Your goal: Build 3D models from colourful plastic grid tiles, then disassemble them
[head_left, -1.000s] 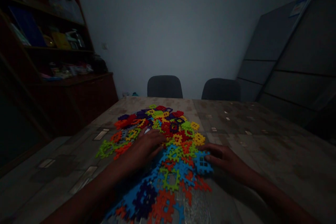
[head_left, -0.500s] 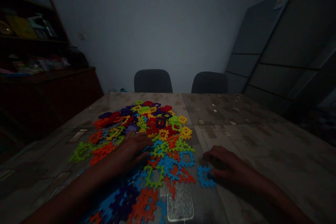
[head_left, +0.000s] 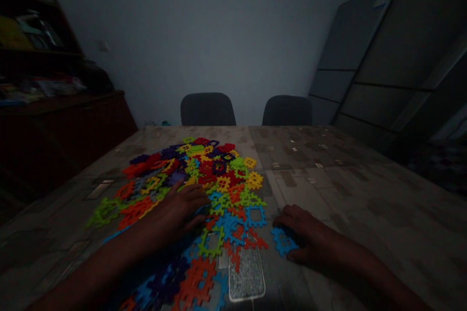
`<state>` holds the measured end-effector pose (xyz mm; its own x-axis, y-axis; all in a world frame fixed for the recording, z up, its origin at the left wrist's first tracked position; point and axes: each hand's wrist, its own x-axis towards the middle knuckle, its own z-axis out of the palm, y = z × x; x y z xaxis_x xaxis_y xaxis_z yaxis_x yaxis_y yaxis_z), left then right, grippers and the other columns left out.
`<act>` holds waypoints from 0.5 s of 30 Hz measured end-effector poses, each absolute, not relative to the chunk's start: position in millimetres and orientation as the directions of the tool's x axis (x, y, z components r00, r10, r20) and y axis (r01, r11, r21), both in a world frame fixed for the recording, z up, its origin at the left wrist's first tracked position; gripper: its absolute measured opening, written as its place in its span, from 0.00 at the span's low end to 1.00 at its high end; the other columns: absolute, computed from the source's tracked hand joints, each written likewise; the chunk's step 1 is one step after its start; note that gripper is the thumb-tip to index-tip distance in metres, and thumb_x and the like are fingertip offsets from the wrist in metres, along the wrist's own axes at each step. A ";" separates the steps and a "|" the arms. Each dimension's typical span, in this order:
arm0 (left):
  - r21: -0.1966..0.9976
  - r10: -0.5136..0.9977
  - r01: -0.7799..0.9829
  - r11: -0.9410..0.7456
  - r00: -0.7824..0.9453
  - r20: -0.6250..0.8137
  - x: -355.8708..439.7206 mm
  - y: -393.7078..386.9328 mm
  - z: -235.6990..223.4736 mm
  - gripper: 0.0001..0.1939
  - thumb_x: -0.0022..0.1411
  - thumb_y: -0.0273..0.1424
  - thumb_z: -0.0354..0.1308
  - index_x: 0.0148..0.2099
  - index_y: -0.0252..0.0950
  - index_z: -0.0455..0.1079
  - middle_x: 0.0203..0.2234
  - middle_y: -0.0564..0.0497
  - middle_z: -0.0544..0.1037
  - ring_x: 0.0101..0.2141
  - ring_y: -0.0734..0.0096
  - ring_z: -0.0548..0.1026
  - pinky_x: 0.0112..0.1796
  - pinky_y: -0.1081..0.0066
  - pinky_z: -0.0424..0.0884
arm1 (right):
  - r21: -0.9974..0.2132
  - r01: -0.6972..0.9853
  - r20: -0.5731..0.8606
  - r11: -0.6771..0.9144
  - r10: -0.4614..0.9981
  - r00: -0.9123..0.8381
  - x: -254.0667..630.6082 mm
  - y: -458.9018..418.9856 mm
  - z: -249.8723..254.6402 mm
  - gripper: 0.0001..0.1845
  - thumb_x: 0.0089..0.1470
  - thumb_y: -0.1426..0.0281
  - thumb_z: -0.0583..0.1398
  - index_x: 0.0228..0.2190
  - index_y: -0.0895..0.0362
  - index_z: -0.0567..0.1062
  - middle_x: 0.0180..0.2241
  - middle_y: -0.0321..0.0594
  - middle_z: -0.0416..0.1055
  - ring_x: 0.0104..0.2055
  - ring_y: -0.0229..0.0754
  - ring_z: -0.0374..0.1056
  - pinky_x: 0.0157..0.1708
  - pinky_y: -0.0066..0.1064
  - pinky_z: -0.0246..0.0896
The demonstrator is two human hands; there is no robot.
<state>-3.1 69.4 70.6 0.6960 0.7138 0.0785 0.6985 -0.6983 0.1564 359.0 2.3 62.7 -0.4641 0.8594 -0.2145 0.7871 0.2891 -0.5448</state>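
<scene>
A blue toothed interlocking block [head_left: 283, 242] with a windowed middle lies on the table, to the right of the heap. My right hand [head_left: 304, 233] has its fingers at the block's far edge and the thumb at its near edge, closed on it. My left hand [head_left: 184, 209] rests over the heap of interlocking blocks [head_left: 219, 169], fingers stretched forward and thumb apart. Blue shows between that thumb and the fingers, but I cannot tell if the hand touches that piece. A blue square frame block [head_left: 255, 215] and a green frame block [head_left: 212, 241] lie between my hands.
The heap spreads over the left half of the patterned table [head_left: 328, 180]. A grey speckled rectangle with a pale outline [head_left: 246, 277] lies near the front. Two dark chairs [head_left: 207, 109] stand behind the table. A dark red cabinet [head_left: 73, 126] is on the left.
My right hand has moved slightly left and closed around the blue block, which has turned a little. My left hand stays over the heap. The view has shifted slightly.
</scene>
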 end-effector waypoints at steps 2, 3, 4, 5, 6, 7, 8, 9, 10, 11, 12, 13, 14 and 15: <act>0.156 0.713 0.698 -0.699 0.697 0.076 -3.8 69.8 70.0 0.13 0.70 0.32 0.54 0.55 0.43 0.70 0.54 0.46 0.75 0.58 0.51 0.68 0.61 0.46 0.52 | -0.572 0.765 -0.197 0.295 0.856 -0.478 363.5 4.5 60.5 0.30 0.49 0.73 0.68 0.54 0.52 0.71 0.57 0.45 0.63 0.59 0.54 0.58 0.60 0.47 0.53; 0.156 0.713 0.698 -0.699 0.697 0.072 -4.2 70.1 69.5 0.13 0.70 0.32 0.54 0.55 0.43 0.70 0.54 0.45 0.74 0.58 0.51 0.68 0.60 0.45 0.53 | -0.589 0.745 -0.170 0.314 0.853 -0.494 365.5 6.5 58.2 0.28 0.51 0.72 0.67 0.53 0.51 0.71 0.55 0.44 0.64 0.58 0.53 0.59 0.58 0.46 0.55; 0.157 0.714 0.700 -0.697 0.697 0.064 -4.5 70.3 69.1 0.13 0.70 0.32 0.54 0.55 0.43 0.70 0.54 0.45 0.74 0.58 0.51 0.68 0.60 0.45 0.53 | -0.604 0.722 -0.131 0.339 0.851 -0.509 367.0 9.2 55.0 0.24 0.53 0.71 0.66 0.52 0.51 0.72 0.53 0.43 0.66 0.56 0.51 0.61 0.57 0.44 0.57; 0.159 0.715 0.701 -0.695 0.696 0.057 -4.7 70.7 68.7 0.13 0.71 0.33 0.54 0.55 0.43 0.70 0.54 0.46 0.74 0.58 0.51 0.68 0.60 0.45 0.53 | -0.614 0.699 -0.083 0.366 0.851 -0.518 367.7 12.2 51.3 0.19 0.56 0.70 0.64 0.50 0.51 0.72 0.50 0.43 0.68 0.53 0.50 0.64 0.54 0.43 0.59; 0.162 0.717 0.702 -0.693 0.695 0.053 -4.8 71.0 68.3 0.13 0.71 0.33 0.54 0.55 0.44 0.70 0.54 0.46 0.74 0.58 0.51 0.68 0.60 0.45 0.54 | -0.620 0.681 -0.033 0.389 0.855 -0.518 367.7 15.4 47.2 0.15 0.58 0.70 0.62 0.48 0.51 0.72 0.48 0.43 0.69 0.50 0.49 0.65 0.51 0.42 0.61; 0.165 0.717 0.702 -0.692 0.695 0.053 -4.6 71.4 67.9 0.13 0.71 0.33 0.54 0.55 0.44 0.70 0.54 0.47 0.74 0.58 0.52 0.67 0.60 0.47 0.54 | -0.620 0.670 0.012 0.408 0.859 -0.512 366.8 18.3 43.2 0.12 0.60 0.70 0.60 0.46 0.51 0.73 0.46 0.43 0.70 0.48 0.48 0.66 0.49 0.41 0.62; 0.168 0.717 0.702 -0.692 0.694 0.057 -4.3 71.8 67.6 0.13 0.70 0.33 0.54 0.55 0.44 0.70 0.53 0.47 0.75 0.58 0.53 0.67 0.60 0.48 0.55 | -0.619 0.662 0.053 0.422 0.864 -0.501 365.2 20.9 39.4 0.11 0.61 0.70 0.59 0.45 0.52 0.73 0.45 0.43 0.71 0.47 0.48 0.67 0.48 0.41 0.63; 0.169 0.717 0.701 -0.693 0.694 0.061 -3.7 72.2 67.4 0.12 0.70 0.32 0.54 0.54 0.44 0.70 0.53 0.47 0.75 0.59 0.53 0.67 0.60 0.50 0.56 | -0.618 0.654 0.091 0.436 0.866 -0.491 362.8 22.9 36.1 0.10 0.61 0.70 0.58 0.46 0.53 0.73 0.45 0.44 0.71 0.46 0.49 0.67 0.47 0.42 0.63; 0.168 0.714 0.698 -0.696 0.697 0.064 -2.9 72.4 67.4 0.12 0.70 0.32 0.54 0.54 0.44 0.71 0.53 0.47 0.75 0.58 0.54 0.67 0.60 0.50 0.56 | -0.620 0.642 0.126 0.450 0.865 -0.485 360.0 24.1 33.6 0.11 0.62 0.70 0.58 0.46 0.54 0.72 0.45 0.45 0.71 0.47 0.49 0.67 0.48 0.42 0.63; 0.166 0.710 0.694 -0.701 0.701 0.066 -1.9 72.5 67.6 0.11 0.70 0.32 0.54 0.53 0.43 0.71 0.52 0.47 0.75 0.58 0.54 0.68 0.60 0.51 0.57 | -0.623 0.629 0.154 0.465 0.861 -0.484 356.9 24.7 31.7 0.12 0.62 0.69 0.57 0.47 0.54 0.72 0.46 0.46 0.71 0.48 0.49 0.66 0.49 0.42 0.62; 0.165 0.702 0.687 -0.708 0.709 0.066 -0.7 72.5 68.1 0.11 0.70 0.32 0.54 0.52 0.43 0.71 0.51 0.47 0.75 0.57 0.54 0.68 0.60 0.51 0.56 | -0.626 0.614 0.182 0.480 0.856 -0.484 353.6 24.6 30.6 0.12 0.63 0.69 0.57 0.48 0.54 0.72 0.47 0.46 0.71 0.49 0.49 0.66 0.50 0.42 0.62; 0.166 0.694 0.677 -0.717 0.717 0.067 0.6 72.2 68.7 0.10 0.70 0.32 0.54 0.52 0.44 0.71 0.51 0.48 0.75 0.57 0.54 0.68 0.60 0.50 0.55 | -0.628 0.601 0.206 0.494 0.850 -0.484 350.2 24.1 30.0 0.13 0.63 0.69 0.57 0.49 0.54 0.71 0.47 0.46 0.70 0.50 0.50 0.65 0.50 0.43 0.61; 0.172 0.685 0.668 -0.724 0.725 0.070 1.9 71.8 69.5 0.10 0.70 0.33 0.54 0.51 0.45 0.71 0.51 0.49 0.75 0.57 0.54 0.67 0.61 0.50 0.55 | -0.629 0.592 0.225 0.504 0.847 -0.482 346.8 23.4 30.0 0.13 0.63 0.69 0.57 0.50 0.54 0.71 0.48 0.47 0.70 0.51 0.50 0.65 0.51 0.43 0.60; 0.181 0.678 0.659 -0.730 0.731 0.075 3.3 71.4 70.5 0.09 0.70 0.34 0.55 0.51 0.46 0.71 0.50 0.50 0.75 0.57 0.55 0.67 0.61 0.49 0.54 | -0.628 0.587 0.238 0.511 0.844 -0.481 343.4 22.6 30.2 0.13 0.63 0.69 0.57 0.50 0.54 0.70 0.48 0.46 0.69 0.51 0.49 0.64 0.52 0.43 0.60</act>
